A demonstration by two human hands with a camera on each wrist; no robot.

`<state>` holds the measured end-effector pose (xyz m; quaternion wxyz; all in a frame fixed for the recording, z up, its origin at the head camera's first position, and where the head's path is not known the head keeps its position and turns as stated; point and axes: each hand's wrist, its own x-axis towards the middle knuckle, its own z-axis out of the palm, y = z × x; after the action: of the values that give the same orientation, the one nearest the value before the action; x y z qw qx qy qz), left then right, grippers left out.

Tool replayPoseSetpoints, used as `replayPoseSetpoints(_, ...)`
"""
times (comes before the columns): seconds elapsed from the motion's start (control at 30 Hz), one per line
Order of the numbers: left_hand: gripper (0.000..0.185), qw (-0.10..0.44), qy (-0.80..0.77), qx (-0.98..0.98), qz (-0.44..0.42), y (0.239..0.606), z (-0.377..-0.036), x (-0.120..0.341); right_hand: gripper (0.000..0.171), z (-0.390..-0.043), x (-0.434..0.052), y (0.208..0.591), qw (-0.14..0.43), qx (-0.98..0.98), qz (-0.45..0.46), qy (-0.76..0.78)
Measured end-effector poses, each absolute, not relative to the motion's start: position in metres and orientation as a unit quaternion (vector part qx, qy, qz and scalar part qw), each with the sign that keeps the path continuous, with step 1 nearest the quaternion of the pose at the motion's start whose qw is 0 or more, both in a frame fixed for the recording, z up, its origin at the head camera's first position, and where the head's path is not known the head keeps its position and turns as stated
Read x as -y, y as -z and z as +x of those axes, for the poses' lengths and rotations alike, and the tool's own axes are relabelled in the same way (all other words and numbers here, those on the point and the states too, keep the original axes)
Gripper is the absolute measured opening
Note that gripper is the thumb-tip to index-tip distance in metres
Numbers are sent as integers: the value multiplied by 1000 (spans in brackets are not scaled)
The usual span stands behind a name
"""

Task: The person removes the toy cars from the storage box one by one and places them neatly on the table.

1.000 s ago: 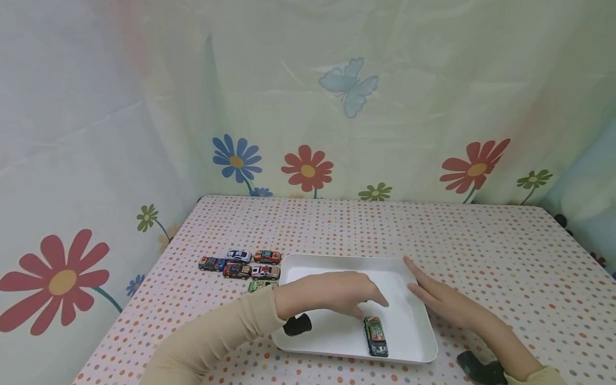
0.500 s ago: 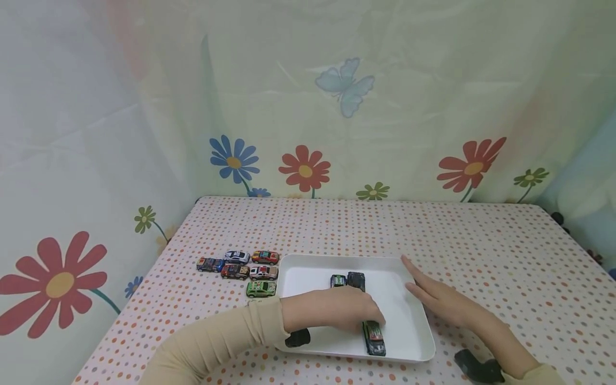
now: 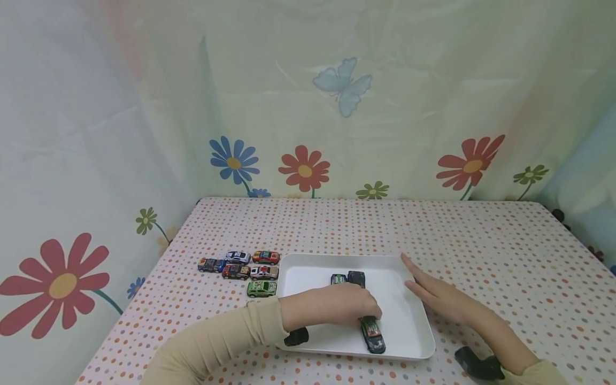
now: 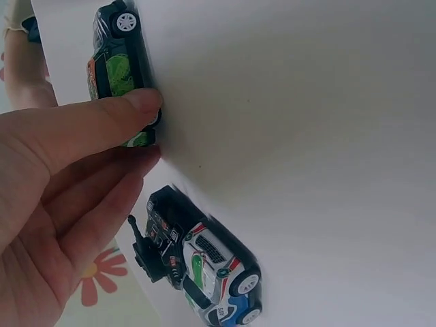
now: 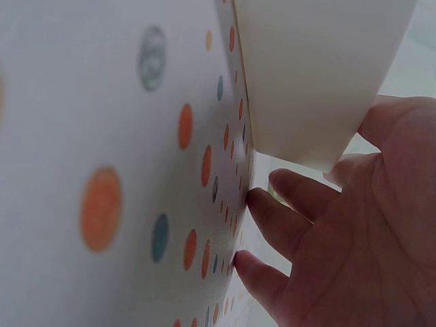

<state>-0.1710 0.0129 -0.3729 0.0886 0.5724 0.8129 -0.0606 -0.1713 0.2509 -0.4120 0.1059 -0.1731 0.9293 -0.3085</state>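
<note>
In the white tray (image 3: 411, 337), my left hand (image 3: 327, 307) pinches the rear end of a green-and-black toy car (image 3: 372, 338) between thumb and fingers. The left wrist view shows the thumb along the side of this car (image 4: 117, 58), close to the tray floor. Beyond the hand stand a black toy car (image 3: 356, 278) and a white, green and blue toy car (image 4: 216, 269), side by side and partly hidden in the head view. My right hand (image 3: 445, 299) has its fingers extended and touches the tray's right side wall (image 5: 313, 75).
Several toy cars stand in a cluster left of the tray, among them a green one (image 3: 261, 289) nearest it and a red-and-yellow one (image 3: 266, 258) at the back. A dotted cloth (image 3: 356, 230) covers the table, with a flowered curtain behind.
My left hand has come down onto the green-and-black toy car and taken hold of it. The car has turned slightly, its rear swinging left. My right hand stays at the tray's side.
</note>
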Motion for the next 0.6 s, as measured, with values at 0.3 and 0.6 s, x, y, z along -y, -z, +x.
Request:
replayPoseSetpoints(0.3,28,103,28,-823,558,374,-173,-10,65,-170,-251,411,96,-928,-182,312)
replayPoseSetpoints(0.6,25,119,-29,-820,559,373,-177,-7,64,-170,-252,411,99,-928,-179,312)
